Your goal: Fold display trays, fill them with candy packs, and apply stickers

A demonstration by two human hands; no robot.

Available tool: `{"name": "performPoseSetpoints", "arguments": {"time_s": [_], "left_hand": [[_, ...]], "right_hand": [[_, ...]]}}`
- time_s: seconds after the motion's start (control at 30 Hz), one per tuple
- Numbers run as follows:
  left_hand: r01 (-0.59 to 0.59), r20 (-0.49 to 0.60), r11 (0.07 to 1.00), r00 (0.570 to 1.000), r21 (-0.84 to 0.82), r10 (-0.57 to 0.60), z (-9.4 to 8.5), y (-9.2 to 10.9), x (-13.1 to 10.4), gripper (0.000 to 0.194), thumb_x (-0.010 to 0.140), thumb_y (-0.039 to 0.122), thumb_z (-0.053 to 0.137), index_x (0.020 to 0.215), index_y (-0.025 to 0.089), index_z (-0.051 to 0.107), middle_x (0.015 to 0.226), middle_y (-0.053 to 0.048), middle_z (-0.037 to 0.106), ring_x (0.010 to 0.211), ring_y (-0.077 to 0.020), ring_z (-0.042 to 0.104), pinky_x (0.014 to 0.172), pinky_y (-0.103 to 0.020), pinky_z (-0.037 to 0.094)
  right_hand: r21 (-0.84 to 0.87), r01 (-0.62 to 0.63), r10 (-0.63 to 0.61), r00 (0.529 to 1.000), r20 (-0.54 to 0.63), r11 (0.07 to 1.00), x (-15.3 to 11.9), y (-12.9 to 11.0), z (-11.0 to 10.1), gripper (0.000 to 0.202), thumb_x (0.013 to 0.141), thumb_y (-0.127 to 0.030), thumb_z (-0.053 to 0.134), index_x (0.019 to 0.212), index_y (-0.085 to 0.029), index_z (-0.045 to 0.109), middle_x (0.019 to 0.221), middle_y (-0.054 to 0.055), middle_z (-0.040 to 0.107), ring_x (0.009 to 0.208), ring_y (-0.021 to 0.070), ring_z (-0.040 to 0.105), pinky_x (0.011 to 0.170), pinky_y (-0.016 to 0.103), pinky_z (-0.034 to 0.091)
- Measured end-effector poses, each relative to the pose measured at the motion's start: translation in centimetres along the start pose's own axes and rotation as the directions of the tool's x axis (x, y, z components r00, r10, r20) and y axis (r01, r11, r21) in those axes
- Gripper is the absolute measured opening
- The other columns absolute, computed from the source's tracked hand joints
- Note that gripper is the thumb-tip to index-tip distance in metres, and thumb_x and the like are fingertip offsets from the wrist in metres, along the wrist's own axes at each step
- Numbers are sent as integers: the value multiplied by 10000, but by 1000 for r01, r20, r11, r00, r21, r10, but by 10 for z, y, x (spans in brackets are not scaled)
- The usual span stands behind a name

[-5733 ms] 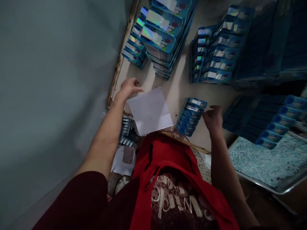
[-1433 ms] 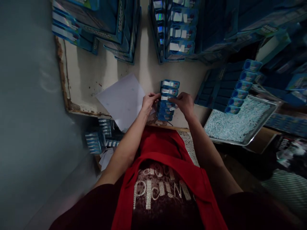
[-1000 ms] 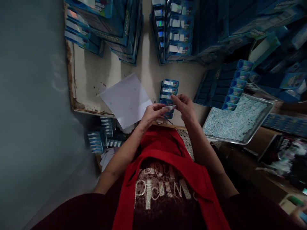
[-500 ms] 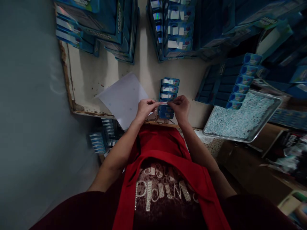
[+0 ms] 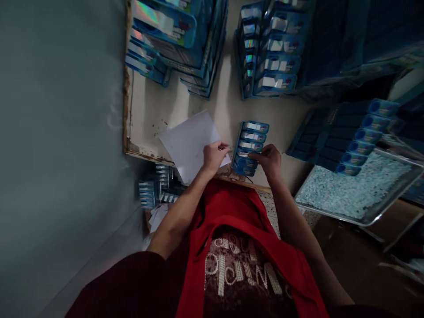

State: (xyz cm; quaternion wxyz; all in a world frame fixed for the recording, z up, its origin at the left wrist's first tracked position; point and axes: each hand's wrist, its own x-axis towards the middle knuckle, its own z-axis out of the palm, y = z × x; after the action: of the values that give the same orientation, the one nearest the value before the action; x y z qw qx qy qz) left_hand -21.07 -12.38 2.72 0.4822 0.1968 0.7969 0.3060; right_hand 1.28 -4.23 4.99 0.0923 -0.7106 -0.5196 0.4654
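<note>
A short row of small blue boxes (image 5: 245,167) stands near the table's front edge, with shiny white stickers (image 5: 254,126) across the tops of several of them. My right hand (image 5: 270,162) reaches in from the right. Its thumb and fingertips pinch the end of a sticker strip (image 5: 243,154) lying over one box in the row. Left of the boxes, my left hand (image 5: 213,157) hovers above a white sheet (image 5: 190,145), fingers bent and slightly apart, with nothing visible in them. The sheet overhangs the table edge.
Tall stacks of blue boxes (image 5: 278,64) fill the back, with more at the left rear (image 5: 185,48). On the right, another row of blue boxes (image 5: 351,145) stands beside a metal tray (image 5: 371,221) of pale blue bits. A wall (image 5: 66,132) closes the left side.
Both hands were together holding the strip over the boxes. My left hand has let go and drawn away left; the right stays at the strip, now against a box. The view has shifted left.
</note>
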Motion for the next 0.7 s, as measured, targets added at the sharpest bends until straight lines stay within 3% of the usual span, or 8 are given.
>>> {"name": "performPoseSetpoints", "arguments": {"time_s": [0.1,0.17,0.2,0.27,0.33,0.43,0.6,0.7], "left_hand": [[-230,-283,919,902,320,325,-83,27,30,245,971,436,771,1124,245,753,1202,-102,782,1260,-324,674,1008,-401,532],[-198,-307,855,875,479,374,-129,36,60,416,899,466,866,1193,224,700,1340,-152,712,1403,-405,559,1130,-486,467],[-177,-258,828,898,532,357,-142,35,75,514,830,469,932,1196,209,682,1354,-170,688,1412,-430,534,1153,-511,444],[-185,-96,775,949,604,301,-145,23,97,632,732,420,1013,1201,183,661,1338,-176,670,1368,-427,550,1160,-515,427],[-214,1,748,962,628,274,-126,1,104,608,730,345,1015,1197,179,662,1308,-161,676,1310,-391,584,1145,-485,432],[-201,-59,773,954,602,294,-96,-26,94,449,764,278,967,1118,216,698,1261,-143,690,1270,-373,597,1105,-455,453],[-245,-56,836,949,492,311,-99,-22,72,173,825,245,848,929,232,710,1122,-85,731,1072,-293,650,957,-390,480],[-335,38,860,937,385,348,-112,-8,61,92,845,231,786,846,233,694,880,-29,730,860,-227,636,845,-343,444]], "right_hand": [[144,-122,96,980,175,982,10,1,-4,645,459,-580,915,789,-282,447,624,-102,529,564,134,492,561,284,376],[80,-127,107,969,222,989,11,-3,-11,621,491,-570,903,838,-278,479,628,-96,564,576,153,541,583,292,409],[2,-100,97,969,227,995,9,-5,-16,581,543,-564,885,872,-273,504,637,-83,590,592,169,575,603,300,422],[-197,5,34,981,192,980,-1,-10,-28,476,678,-540,829,946,-261,551,672,-47,638,635,202,625,646,320,430],[-374,140,-110,989,101,917,-16,-16,-35,349,808,-481,753,1010,-245,594,737,0,677,702,229,648,690,340,434],[-472,353,-382,923,37,808,-38,-28,-26,160,939,-372,634,1013,-231,644,871,68,715,816,252,659,769,371,478],[-397,705,-679,697,232,588,-34,-72,47,221,1066,-267,527,1057,-226,744,1065,119,761,1014,280,658,932,415,522],[-403,764,-723,628,287,504,-8,-105,95,252,1063,-235,568,1226,-222,759,1305,134,747,1203,313,621,1056,461,494]]}}
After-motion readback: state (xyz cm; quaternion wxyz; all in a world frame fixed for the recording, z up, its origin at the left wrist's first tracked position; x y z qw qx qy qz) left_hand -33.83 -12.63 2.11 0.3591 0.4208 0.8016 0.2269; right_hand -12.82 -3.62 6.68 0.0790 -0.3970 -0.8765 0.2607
